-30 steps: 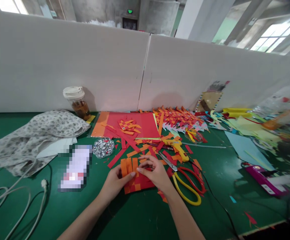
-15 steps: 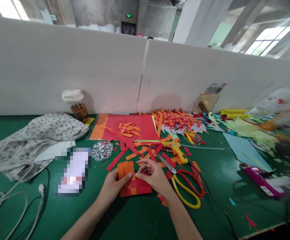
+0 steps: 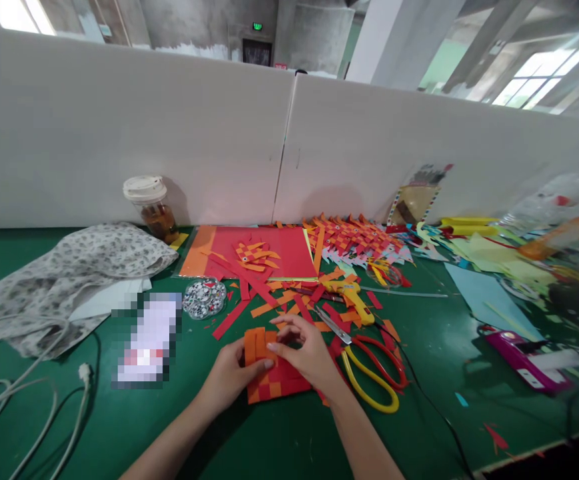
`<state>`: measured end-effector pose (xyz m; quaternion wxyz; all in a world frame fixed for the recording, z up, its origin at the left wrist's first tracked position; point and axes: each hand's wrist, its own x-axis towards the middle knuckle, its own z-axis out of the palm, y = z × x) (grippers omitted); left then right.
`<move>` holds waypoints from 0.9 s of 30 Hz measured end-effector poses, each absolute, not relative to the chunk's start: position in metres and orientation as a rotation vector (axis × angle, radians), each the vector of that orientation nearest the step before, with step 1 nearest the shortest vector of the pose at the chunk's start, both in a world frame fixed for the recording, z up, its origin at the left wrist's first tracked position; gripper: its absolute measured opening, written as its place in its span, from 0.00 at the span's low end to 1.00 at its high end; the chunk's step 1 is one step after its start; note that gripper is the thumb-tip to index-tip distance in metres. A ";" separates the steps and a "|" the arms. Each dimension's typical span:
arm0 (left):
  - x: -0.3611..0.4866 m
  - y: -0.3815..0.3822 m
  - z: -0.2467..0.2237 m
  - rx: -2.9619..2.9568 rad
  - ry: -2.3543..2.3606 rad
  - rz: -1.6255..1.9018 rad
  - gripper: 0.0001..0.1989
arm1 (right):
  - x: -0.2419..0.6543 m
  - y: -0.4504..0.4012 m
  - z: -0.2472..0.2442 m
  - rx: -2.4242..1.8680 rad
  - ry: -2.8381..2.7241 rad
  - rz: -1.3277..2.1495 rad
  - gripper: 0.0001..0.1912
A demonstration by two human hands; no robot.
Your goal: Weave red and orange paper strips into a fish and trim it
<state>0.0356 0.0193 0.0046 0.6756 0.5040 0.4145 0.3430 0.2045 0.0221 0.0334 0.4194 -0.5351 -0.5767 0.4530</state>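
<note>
A piece of woven red and orange paper strips (image 3: pixel 273 390) lies between my hands, just above the green table. My left hand (image 3: pixel 230 375) grips its left edge, thumb on top and fingers tucked behind out of sight. From the other side, my right hand (image 3: pixel 306 355) pinches the upper part, its thumb tip on the orange strips (image 3: pixel 256 343) and its other fingers curled above. What the right fingertips do behind the paper is hidden. Close by on the right lie scissors (image 3: pixel 369 377) with red and yellow handles, blades parted slightly.
Loose paper strips (image 3: pixel 232 320) and a yellow glue gun (image 3: pixel 352 298) lie beyond my hands. A clear case of googly eyes (image 3: pixel 204 299) sits left of them, near a blurred-out phone-like object (image 3: pixel 152 340). A lidded drink cup (image 3: pixel 152 210) stands by the white partition (image 3: pixel 194 140).
The woven paper and my left hand have shifted slightly to the right. My right thumb has come onto the orange strips, and the paper's lower edge is more tilted.
</note>
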 end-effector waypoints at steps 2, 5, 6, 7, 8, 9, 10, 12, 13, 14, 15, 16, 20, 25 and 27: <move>0.036 0.019 0.005 1.149 0.925 0.776 0.17 | 0.204 0.022 0.032 -1.350 -1.454 1.109 0.16; 0.036 0.019 0.006 1.173 0.928 0.767 0.16 | 0.201 0.021 0.033 -1.351 -1.460 1.090 0.16; 0.036 0.019 0.006 1.175 0.929 0.763 0.15 | 0.201 0.021 0.034 -1.350 -1.459 1.093 0.16; 0.037 0.018 0.006 1.172 0.929 0.763 0.14 | 0.201 0.021 0.035 -1.350 -1.451 1.098 0.16; 0.037 0.018 0.006 1.165 0.930 0.767 0.14 | 0.201 0.021 0.036 -1.351 -1.441 1.107 0.15; 0.038 0.018 0.007 1.161 0.935 0.778 0.14 | 0.202 0.021 0.037 -1.350 -1.425 1.125 0.15; 0.038 0.018 0.008 1.158 0.946 0.793 0.13 | 0.203 0.021 0.037 -1.346 -1.409 1.153 0.16; 0.038 0.018 0.010 1.149 0.986 0.829 0.13 | 0.207 0.022 0.037 -1.345 -1.410 1.215 0.19; 0.038 0.018 0.010 1.139 1.013 0.848 0.13 | 0.209 0.023 0.036 -1.354 -1.426 1.233 0.21; 0.037 0.019 0.011 1.123 1.035 0.867 0.13 | 0.211 0.023 0.035 -1.369 -1.443 1.238 0.22; 0.037 0.019 0.012 1.100 1.047 0.886 0.14 | 0.212 0.024 0.034 -1.388 -1.456 1.232 0.23; 0.036 0.020 0.012 1.076 1.047 0.901 0.14 | 0.213 0.024 0.033 -1.405 -1.460 1.217 0.22; 0.036 0.021 0.012 1.027 1.026 0.896 0.15 | 0.211 0.023 0.033 -1.429 -1.461 1.189 0.21; 0.036 0.021 0.013 1.022 1.093 0.891 0.15 | 0.208 0.022 0.035 -1.395 -1.406 1.224 0.23; 0.035 0.021 0.013 1.028 1.131 0.904 0.14 | 0.207 0.022 0.035 -1.355 -1.353 1.271 0.28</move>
